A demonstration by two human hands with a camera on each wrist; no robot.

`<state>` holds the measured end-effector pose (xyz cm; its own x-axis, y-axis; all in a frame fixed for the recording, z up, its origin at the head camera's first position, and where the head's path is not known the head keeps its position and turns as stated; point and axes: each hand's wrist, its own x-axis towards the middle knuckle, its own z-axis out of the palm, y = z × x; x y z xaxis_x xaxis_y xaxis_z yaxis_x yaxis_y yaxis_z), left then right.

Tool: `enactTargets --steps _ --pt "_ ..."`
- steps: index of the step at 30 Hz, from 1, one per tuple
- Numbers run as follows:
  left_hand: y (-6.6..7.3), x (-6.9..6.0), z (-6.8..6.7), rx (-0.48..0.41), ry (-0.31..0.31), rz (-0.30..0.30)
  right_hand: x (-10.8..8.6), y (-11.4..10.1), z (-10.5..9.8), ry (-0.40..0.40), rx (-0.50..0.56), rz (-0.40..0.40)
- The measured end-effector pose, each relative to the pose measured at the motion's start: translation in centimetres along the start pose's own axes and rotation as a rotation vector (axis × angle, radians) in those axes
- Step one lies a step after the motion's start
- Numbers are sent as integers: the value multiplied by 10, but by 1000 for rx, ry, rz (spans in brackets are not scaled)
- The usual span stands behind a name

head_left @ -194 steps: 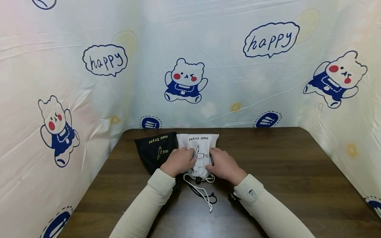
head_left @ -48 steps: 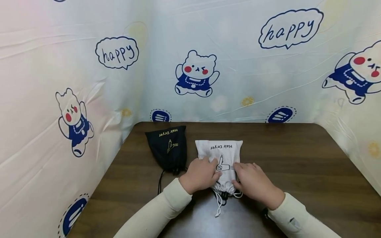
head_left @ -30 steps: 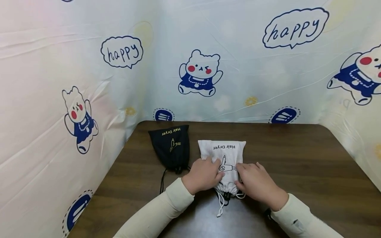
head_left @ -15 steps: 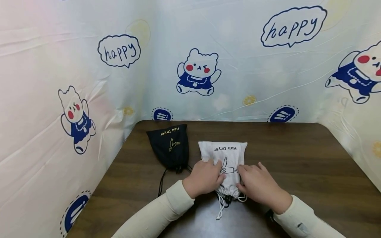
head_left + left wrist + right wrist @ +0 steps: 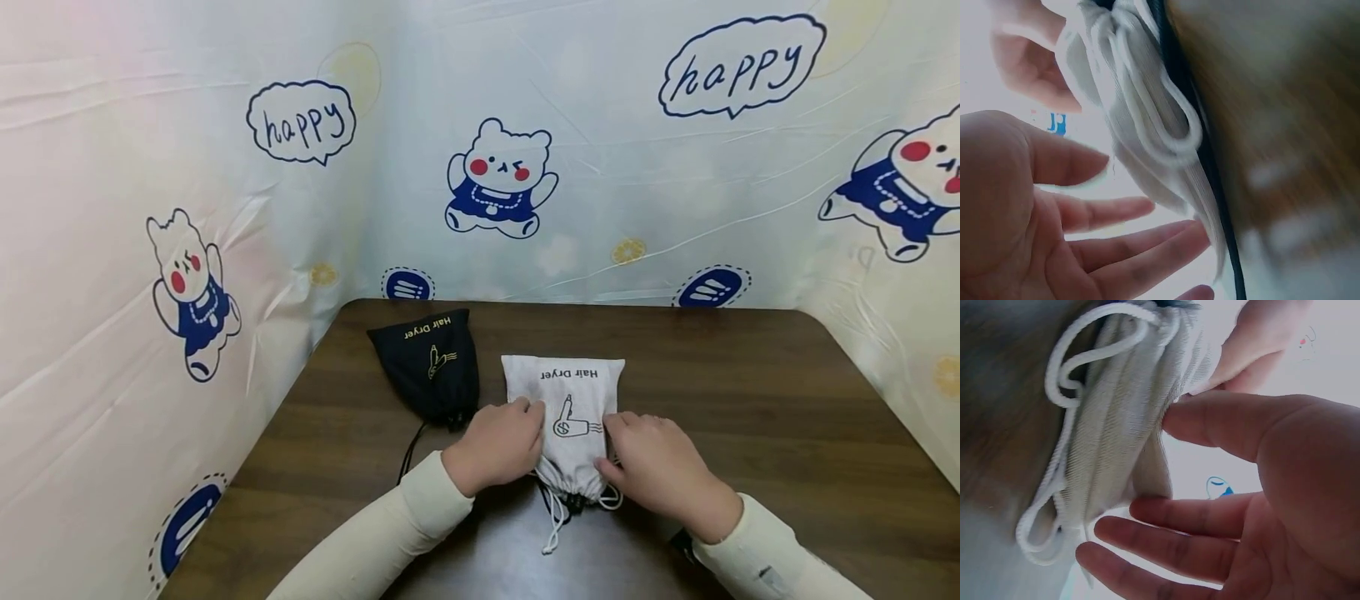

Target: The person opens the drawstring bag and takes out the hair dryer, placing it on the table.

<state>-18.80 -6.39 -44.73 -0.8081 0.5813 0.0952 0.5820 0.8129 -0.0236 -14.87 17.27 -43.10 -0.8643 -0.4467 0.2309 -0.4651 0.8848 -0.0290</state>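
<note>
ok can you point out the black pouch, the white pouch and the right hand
black pouch [image 5: 426, 372]: head view, its front fabric, by the yellow print
white pouch [image 5: 573, 428]: head view, the printed hair dryer on its front
right hand [image 5: 658, 463]: head view, the back of the hand

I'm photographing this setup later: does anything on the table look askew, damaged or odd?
The black bag lies at a slant to the far edge of the table, while the white bag sits nearly square to it. Both bags' printing reads upside down from the head view. No spill or damage shows.
</note>
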Motion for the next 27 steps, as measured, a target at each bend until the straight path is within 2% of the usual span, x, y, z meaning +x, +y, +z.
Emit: enactTargets --steps 2,5,10,13,16,20,23,25,27 --pt "-5 -2 2 21 12 -31 0 -2 -2 13 18 15" --pt "-10 -6 3 60 -9 -67 -1 -6 -6 14 59 36" --pt "-17 -9 -2 111 -71 -51 -2 -13 -10 -1 112 -6" --pt "-18 -10 -7 113 -128 -22 -4 -16 -10 -20 119 -58" --pt "-16 -12 -13 103 -217 -5 -6 -17 -8 -44 107 -92" --pt "-9 -18 -21 68 -355 -7 -7 -17 -5 -81 98 -94" --pt "-3 -23 -26 42 -434 -12 -8 -17 -1 -100 102 -97" --pt "0 -27 -29 33 -464 -7 -8 -17 1 -107 105 -102" --pt "2 -28 -29 28 -435 15 -8 -17 3 -103 109 -111"
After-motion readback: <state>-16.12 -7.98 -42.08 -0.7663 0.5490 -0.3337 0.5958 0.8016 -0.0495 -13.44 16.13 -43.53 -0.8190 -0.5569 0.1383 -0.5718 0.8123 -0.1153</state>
